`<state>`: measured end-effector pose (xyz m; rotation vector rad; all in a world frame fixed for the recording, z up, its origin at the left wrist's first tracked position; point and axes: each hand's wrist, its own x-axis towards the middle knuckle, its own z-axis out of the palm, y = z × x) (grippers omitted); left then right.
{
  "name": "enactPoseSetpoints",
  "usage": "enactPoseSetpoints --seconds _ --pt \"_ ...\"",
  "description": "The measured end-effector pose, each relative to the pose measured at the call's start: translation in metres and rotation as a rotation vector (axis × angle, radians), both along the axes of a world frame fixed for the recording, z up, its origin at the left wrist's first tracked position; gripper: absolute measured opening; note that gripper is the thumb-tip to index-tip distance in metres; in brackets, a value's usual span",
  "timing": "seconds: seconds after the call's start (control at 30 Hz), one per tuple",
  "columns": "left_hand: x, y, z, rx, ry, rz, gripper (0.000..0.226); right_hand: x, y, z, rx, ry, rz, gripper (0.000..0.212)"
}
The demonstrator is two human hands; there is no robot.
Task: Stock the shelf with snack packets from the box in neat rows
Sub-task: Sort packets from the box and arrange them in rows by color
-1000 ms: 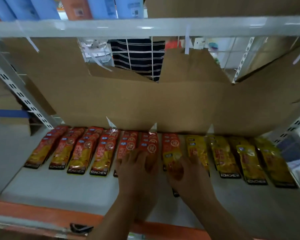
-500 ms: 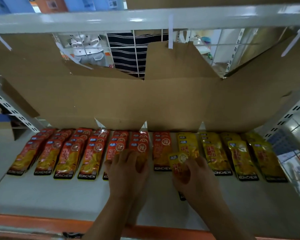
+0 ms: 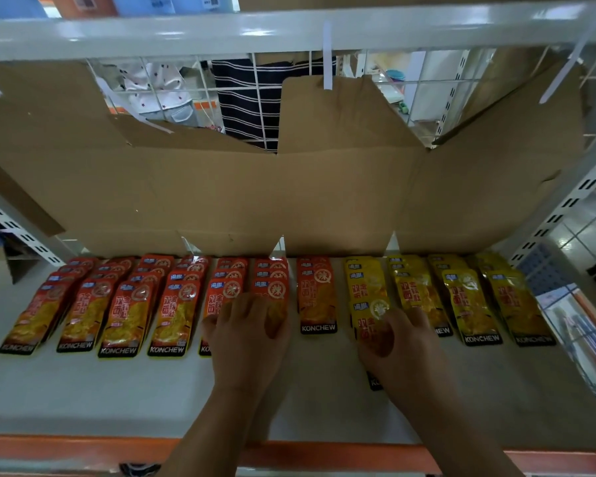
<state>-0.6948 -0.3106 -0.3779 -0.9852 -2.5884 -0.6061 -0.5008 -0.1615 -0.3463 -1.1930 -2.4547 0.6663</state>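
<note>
Cardboard [image 3: 221, 194]: brown flattened sheets standing along the far side of the shelf, flaps ragged at the top.
Shelf [image 3: 83, 390]: pale grey board, with an orange front edge [image 3: 66, 445] along the near side.
Red packets [image 3: 121, 315]: seven columns on the left half, lying flat and overlapped front to back, black KONCHEW band at the near end, far ends almost at the cardboard.
Yellow packets [image 3: 472, 304]: four columns on the right half, laid the same way, just right of the last red column.
Left hand [image 3: 245, 339]: palm down, fingers spread and fairly straight, resting on the near ends of the fifth and sixth red columns; grips nothing.
Right hand [image 3: 403, 352]: palm down over a loose yellow packet [image 3: 369, 315], fingers lying across it; cannot tell whether it pinches the packet or only presses it.
Loose yellow packet: in the leftmost yellow column, lying nearer than its neighbours; its top shows past the fingers and its black end pokes out under the wrist.
Upper beam [image 3: 186, 32]: white, across the top of the view.
Wire grid [image 3: 420, 98]: white mesh above the cardboard, with striped dark cloth [image 3: 245, 108] behind it.
</note>
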Motion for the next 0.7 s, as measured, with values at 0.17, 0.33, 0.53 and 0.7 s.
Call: enactPoseSetpoints --seconds 0.17,0.33,0.53,0.7 --pt "0.001 -0.001 0.000 0.022 0.013 -0.004 0.042 0.001 0.008 0.005 0.033 -0.031 -0.048 0.045" --pt "0.001 -0.001 0.000 0.052 0.006 -0.022 0.041 -0.011 0.011 0.006 0.001 -0.056 -0.085 0.040" --pt "0.000 -0.002 0.000 0.097 0.008 -0.059 0.039 -0.029 0.016 0.006 -0.014 -0.061 -0.109 0.036" --pt "0.000 -0.003 -0.002 0.107 0.000 -0.088 0.038 -0.034 0.017 0.003 0.012 -0.117 -0.114 0.038"
